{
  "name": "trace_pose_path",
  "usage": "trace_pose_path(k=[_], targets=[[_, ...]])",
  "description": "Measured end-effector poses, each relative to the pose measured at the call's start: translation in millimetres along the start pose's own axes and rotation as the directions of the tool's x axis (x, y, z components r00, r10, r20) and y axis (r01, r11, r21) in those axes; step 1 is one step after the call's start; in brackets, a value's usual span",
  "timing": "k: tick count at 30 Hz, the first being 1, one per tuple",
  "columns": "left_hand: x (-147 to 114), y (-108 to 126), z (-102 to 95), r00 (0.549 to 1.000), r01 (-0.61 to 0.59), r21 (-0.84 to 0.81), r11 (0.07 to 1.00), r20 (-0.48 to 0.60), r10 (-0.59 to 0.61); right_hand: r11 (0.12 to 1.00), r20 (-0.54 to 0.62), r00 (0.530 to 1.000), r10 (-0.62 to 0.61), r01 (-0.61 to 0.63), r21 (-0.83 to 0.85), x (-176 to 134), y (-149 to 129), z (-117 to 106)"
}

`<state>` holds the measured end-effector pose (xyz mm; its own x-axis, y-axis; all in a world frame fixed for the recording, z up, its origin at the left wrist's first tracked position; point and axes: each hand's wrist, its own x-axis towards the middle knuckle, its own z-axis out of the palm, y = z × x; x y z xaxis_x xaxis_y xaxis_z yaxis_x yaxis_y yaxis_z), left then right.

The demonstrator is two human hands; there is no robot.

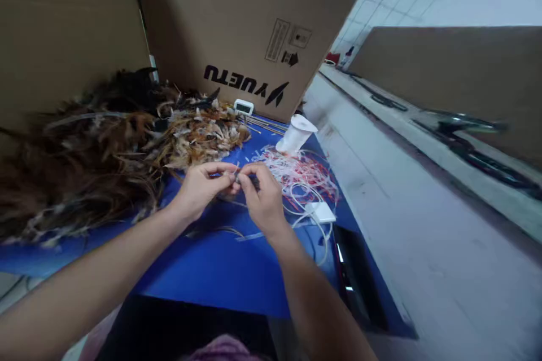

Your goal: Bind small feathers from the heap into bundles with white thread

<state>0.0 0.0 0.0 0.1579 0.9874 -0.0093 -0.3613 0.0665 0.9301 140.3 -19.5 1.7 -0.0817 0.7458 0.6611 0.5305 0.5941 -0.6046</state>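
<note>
My left hand (206, 187) and my right hand (263, 194) meet over the blue table top (220, 282), both closed in a pinch. Between their fingertips is a small greyish feather (237, 176), partly covered by the fingers and blurred. A large heap of brown, black and cream feathers (195, 135) spreads to the left of my left hand. Below the hands, a few thin feathers (226, 229) lie on the blue surface. Just right of my right hand is a tangle of red and clear strips (315, 177).
A white spool (296, 134) stands behind the strips, near thin sticks (266, 124) and a small digital display (243, 106). A white cable joins a white box (320, 212). A black shiny object (359, 276) lies at the right edge. Cardboard (237, 17) walls the back.
</note>
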Motion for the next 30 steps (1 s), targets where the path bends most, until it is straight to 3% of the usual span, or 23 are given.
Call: trace_pose_path(k=[5, 10, 16, 24, 30], targets=[[-1, 3, 1.0, 1.000, 0.006, -0.021, 1.000, 0.003, -0.006, 0.993, 0.047, 0.992, 0.114, -0.116, 0.030, -1, 0, 3], [-2, 5, -2.1, 0.996, 0.040, 0.020, 0.999, 0.079, -0.041, 0.977, 0.113, 0.979, 0.168, -0.180, 0.110, 2, 2, -4], [0, 6, -4.0, 0.984, 0.112, -0.001, 0.994, 0.137, -0.110, 0.922, 0.239, 0.932, 0.272, -0.324, 0.215, 4, 8, -14], [1, 7, -6.2, 0.956, 0.262, -0.163, 0.951, 0.178, -0.233, 0.887, 0.312, 0.915, 0.255, -0.350, 0.301, 6, 8, -19], [0, 8, -4.6, 0.947, 0.305, -0.280, 0.910, 0.190, -0.259, 0.849, 0.329, 0.910, 0.253, -0.371, 0.375, 7, 8, -19]])
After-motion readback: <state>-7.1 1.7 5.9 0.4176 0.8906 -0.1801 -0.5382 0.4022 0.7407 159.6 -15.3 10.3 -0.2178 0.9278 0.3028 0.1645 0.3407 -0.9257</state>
